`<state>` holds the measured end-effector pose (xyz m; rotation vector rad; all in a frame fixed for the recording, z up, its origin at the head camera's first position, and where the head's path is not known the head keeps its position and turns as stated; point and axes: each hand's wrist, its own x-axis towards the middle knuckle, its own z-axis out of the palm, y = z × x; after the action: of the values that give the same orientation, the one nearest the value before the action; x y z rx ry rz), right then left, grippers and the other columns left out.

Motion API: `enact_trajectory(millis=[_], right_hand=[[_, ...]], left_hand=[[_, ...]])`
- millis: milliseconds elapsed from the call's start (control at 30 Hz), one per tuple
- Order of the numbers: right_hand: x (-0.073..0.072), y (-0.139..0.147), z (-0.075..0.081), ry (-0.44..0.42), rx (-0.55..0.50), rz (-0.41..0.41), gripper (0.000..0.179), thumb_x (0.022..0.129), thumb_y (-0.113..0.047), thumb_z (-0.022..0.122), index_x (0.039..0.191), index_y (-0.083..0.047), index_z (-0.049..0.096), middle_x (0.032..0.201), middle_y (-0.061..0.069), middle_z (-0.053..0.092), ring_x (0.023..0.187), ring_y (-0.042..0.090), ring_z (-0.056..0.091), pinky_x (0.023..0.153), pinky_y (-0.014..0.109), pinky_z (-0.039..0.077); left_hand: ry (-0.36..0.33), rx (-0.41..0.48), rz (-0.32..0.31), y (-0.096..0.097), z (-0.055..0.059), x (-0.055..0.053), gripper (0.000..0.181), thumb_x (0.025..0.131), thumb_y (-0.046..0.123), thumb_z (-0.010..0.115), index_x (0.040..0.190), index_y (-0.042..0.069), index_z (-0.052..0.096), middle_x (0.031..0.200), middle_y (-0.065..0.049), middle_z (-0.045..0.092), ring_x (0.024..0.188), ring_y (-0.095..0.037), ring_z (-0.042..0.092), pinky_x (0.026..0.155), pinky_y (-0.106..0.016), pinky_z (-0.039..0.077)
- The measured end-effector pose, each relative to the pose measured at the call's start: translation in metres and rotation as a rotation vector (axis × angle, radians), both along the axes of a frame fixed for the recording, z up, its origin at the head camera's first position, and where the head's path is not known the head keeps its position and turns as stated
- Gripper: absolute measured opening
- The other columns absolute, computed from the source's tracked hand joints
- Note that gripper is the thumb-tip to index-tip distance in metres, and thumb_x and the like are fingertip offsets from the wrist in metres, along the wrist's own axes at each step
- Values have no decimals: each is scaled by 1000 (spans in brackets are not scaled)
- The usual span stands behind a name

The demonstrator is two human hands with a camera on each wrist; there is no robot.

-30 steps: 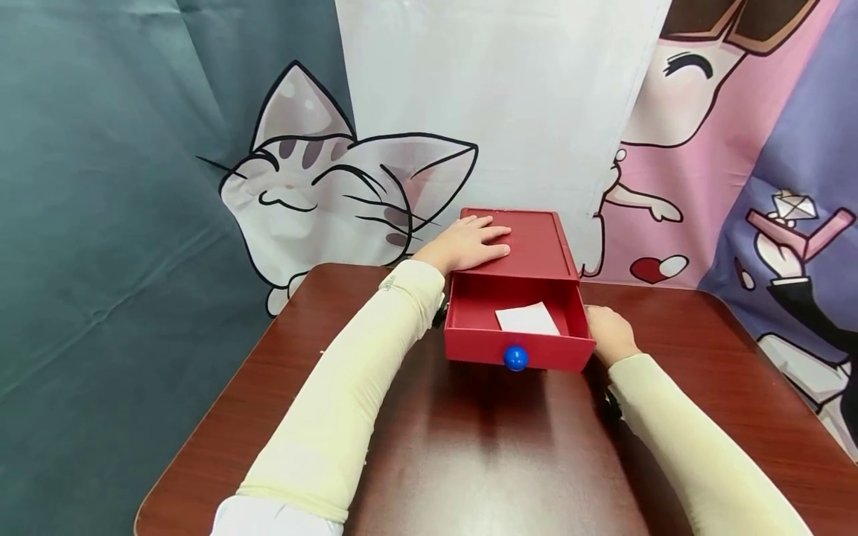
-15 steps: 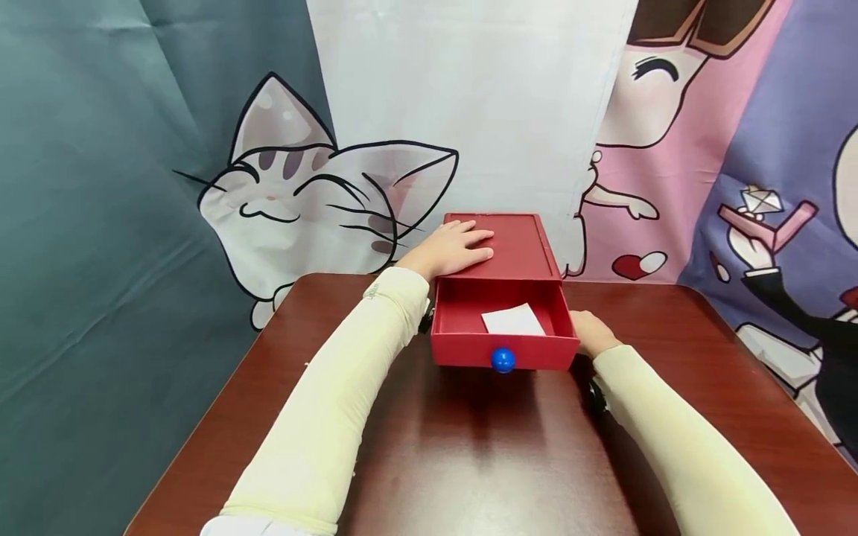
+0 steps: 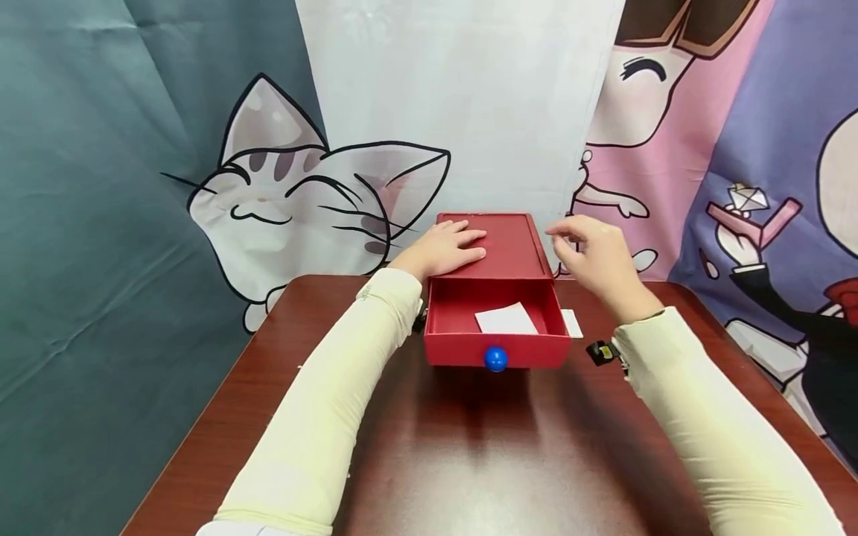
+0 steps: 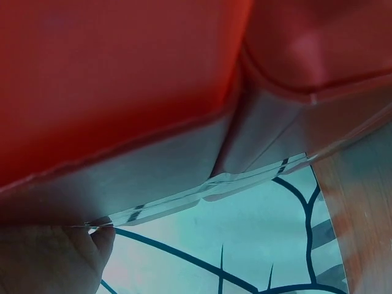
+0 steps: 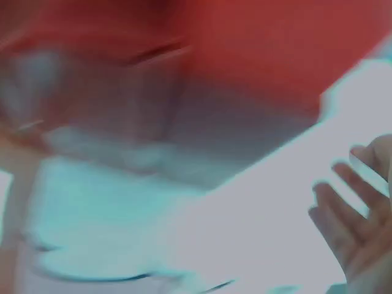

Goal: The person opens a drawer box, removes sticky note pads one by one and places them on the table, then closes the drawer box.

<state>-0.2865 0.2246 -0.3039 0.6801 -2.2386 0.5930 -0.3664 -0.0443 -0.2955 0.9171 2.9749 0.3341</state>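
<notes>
A red box (image 3: 512,242) sits on the table with its drawer (image 3: 456,348) pulled out toward me. On the drawer front is a round blue knob (image 3: 495,359), and inside lies a white piece of paper (image 3: 506,320). My left hand (image 3: 439,250) rests on the left part of the box top, fingers spread. Its wrist view shows the red side walls of box and drawer. Raised at the box's right side, my right hand (image 3: 599,257) has loosely bent fingers and nothing in them. The right wrist view is blurred and shows the spread fingers (image 5: 343,208) apart from the box.
A small white flat piece (image 3: 572,323) lies on the brown table (image 3: 482,461) just right of the drawer. Behind the table hangs a printed cloth backdrop (image 3: 469,89) with cartoon figures. A small black wrist camera (image 3: 602,352) hangs under the right sleeve.
My right hand has left the right side of the drawer and risen beside the box top, uncovering the white piece there. My left hand stays on the box. The view has shifted slightly right.
</notes>
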Motion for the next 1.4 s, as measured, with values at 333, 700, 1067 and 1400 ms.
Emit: enact_trajectory(millis=[333, 700, 1067, 1400], right_hand=[[36, -67, 25, -288, 703, 542, 24, 85, -11, 81, 110, -12, 80, 99, -2, 77, 90, 13, 73, 82, 33, 59], [31, -78, 15, -492, 823, 452, 33, 87, -16, 80, 120, -13, 77, 124, 7, 72, 114, 26, 68, 95, 42, 55], [35, -80, 15, -517, 853, 409, 48, 83, -9, 81, 129, -7, 70, 126, 9, 69, 118, 30, 65, 103, 46, 50], [29, -80, 11, -579, 700, 388, 39, 92, -19, 71, 131, -11, 69, 116, -1, 73, 96, 16, 68, 94, 41, 55]], left_hand=[[-5, -11, -19, 3, 0, 2, 59, 103, 56, 40, 157, 30, 40, 166, -9, 26, 154, -34, 17, 125, -45, 10], [-2, -8, -13, -2, -1, 2, 59, 104, 55, 40, 156, 29, 41, 166, -9, 26, 153, -34, 17, 125, -46, 10], [-5, 2, -1, 2, -3, 4, 58, 104, 55, 41, 156, 30, 41, 166, -8, 26, 154, -32, 16, 125, -45, 10], [3, 2, 7, -1, -2, 5, 58, 104, 54, 41, 156, 30, 41, 166, -7, 26, 153, -32, 17, 125, -44, 9]])
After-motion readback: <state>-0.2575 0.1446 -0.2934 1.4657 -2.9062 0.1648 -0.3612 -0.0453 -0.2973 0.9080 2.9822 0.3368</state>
